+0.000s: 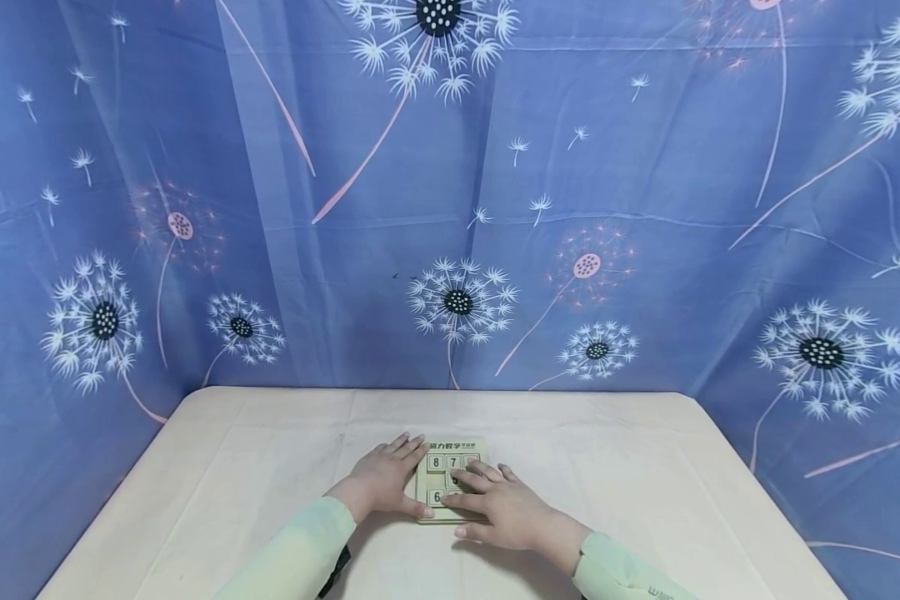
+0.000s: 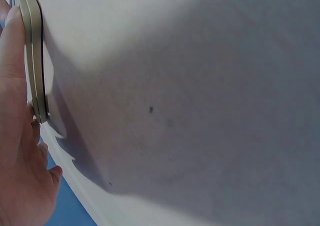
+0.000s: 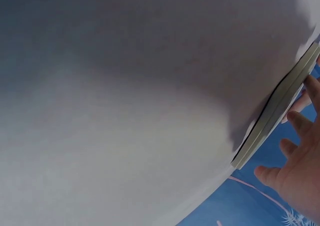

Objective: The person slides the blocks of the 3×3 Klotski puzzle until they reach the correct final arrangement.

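A pale yellow-green sliding number puzzle [image 1: 437,481] lies flat on the table, dark characters printed along its far edge. Tiles 8, 7 and 6 can be read; the right fingers cover several others. My left hand [image 1: 382,479] holds the puzzle at its left side, thumb at the near left corner and fingers by the far left corner. Over the right part of the board, my right hand [image 1: 506,512] rests its extended fingertips on the tiles, thumb off the near edge. Both wrist views show the puzzle edge-on, beside the left thumb [image 2: 12,51] and under the right fingers [image 3: 300,123].
The cream-coloured table [image 1: 270,442] stretches around the puzzle on all sides. A blue curtain [image 1: 360,292] with dandelion prints hangs behind and at both sides of it. Something dark [image 1: 336,573] shows under the left sleeve.
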`<state>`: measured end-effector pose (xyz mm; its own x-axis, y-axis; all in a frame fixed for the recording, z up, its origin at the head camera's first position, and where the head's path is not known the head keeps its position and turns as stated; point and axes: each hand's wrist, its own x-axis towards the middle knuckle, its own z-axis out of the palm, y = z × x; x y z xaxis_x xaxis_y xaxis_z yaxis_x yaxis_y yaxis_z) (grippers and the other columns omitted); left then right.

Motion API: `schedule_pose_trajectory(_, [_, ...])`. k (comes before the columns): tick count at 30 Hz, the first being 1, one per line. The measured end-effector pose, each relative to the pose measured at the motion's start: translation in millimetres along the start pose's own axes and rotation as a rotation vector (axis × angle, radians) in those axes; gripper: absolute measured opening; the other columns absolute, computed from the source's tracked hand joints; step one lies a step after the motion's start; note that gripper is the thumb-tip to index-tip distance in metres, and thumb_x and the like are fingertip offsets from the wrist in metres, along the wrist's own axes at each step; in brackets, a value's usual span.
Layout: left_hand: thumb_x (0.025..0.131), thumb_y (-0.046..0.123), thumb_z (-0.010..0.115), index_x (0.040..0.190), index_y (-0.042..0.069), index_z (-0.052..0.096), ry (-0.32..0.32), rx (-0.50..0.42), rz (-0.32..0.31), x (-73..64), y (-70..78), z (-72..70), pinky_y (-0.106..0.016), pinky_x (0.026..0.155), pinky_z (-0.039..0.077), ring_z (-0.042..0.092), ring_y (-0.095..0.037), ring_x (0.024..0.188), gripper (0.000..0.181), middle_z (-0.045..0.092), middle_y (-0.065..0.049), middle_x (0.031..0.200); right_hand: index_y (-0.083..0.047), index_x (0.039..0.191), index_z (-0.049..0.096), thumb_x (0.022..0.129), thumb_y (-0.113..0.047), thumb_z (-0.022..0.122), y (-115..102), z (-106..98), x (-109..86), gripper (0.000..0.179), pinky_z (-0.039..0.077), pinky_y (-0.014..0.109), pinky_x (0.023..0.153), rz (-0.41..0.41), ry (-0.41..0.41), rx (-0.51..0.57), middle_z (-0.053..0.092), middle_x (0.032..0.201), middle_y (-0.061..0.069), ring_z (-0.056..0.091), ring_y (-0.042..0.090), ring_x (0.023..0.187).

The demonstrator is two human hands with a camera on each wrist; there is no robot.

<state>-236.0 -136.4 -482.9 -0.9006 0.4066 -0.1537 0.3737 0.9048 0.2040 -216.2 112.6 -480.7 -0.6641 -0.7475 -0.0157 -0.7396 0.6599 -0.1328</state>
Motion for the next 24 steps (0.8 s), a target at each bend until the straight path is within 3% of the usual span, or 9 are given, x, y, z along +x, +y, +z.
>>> schedule_pose_trajectory(16, [0.077, 0.071, 0.076, 0.159, 0.012, 0.037, -0.007, 0.020, 0.002, 2.0, 0.5, -0.7, -0.052, 0.128, 0.032, 0.028, -0.029, 0.159, 0.109, 0.033, -0.005, 0.170, -0.036, 0.146, 0.057, 0.100, -0.060, 0.053, -1.4, -2.2, -0.8, 0.052, 0.041, 0.069, 0.115, 0.007, -0.039, -0.004, 0.046, 0.162, 0.000, 0.040, 0.035, 0.153])
schedule_pose_trajectory(24, [0.077, 0.071, 0.076, 0.160, 0.013, 0.037, -0.011, 0.012, -0.004, 0.5, 0.4, -0.6, -0.052, 0.128, 0.032, 0.027, -0.028, 0.159, 0.108, 0.032, -0.004, 0.170, -0.029, 0.149, 0.054, 0.101, -0.055, 0.052, -0.7, -7.6, 3.2, 0.054, 0.038, 0.071, 0.116, 0.039, 0.012, 0.032, 0.048, 0.160, 0.006, 0.041, 0.039, 0.151])
